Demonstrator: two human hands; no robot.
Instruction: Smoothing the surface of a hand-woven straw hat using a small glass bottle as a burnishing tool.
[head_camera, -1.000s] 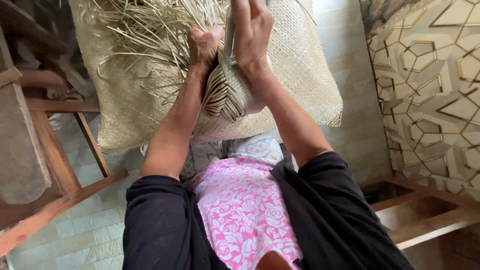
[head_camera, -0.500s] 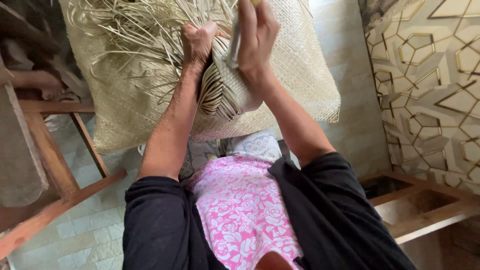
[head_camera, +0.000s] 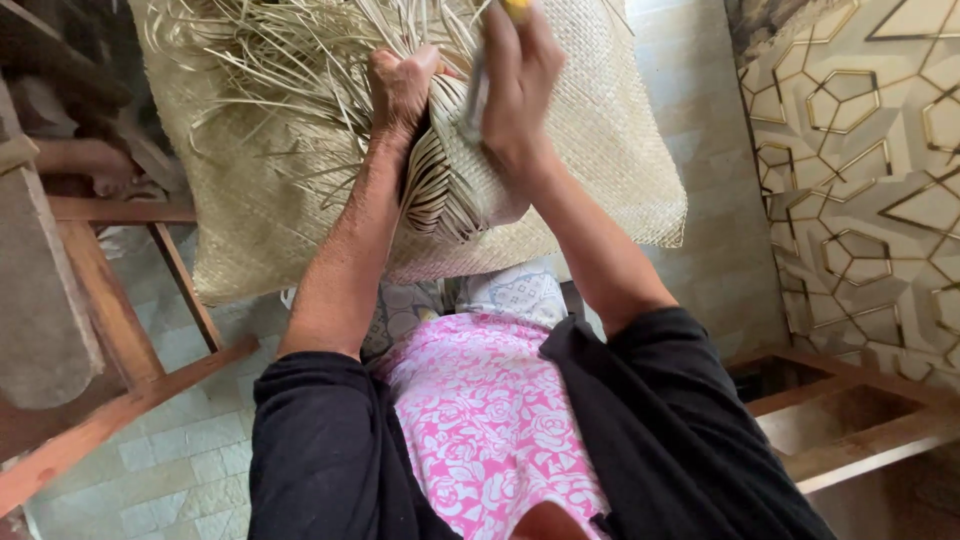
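While the left hand (head_camera: 400, 90) is clenched around a bunch of loose straw strips (head_camera: 300, 70), its knuckles press on the folded edge of the woven mat (head_camera: 600, 150). Just beside it, the right hand (head_camera: 520, 80) grips a thin tool (head_camera: 475, 95) whose blade points down at the weave between both hands.

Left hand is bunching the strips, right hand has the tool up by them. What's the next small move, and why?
Probably draw the slim tool in the right hand down along the bunched strips. The left hand pins them against the woven mat, and loose strip ends spread beside it unworked.
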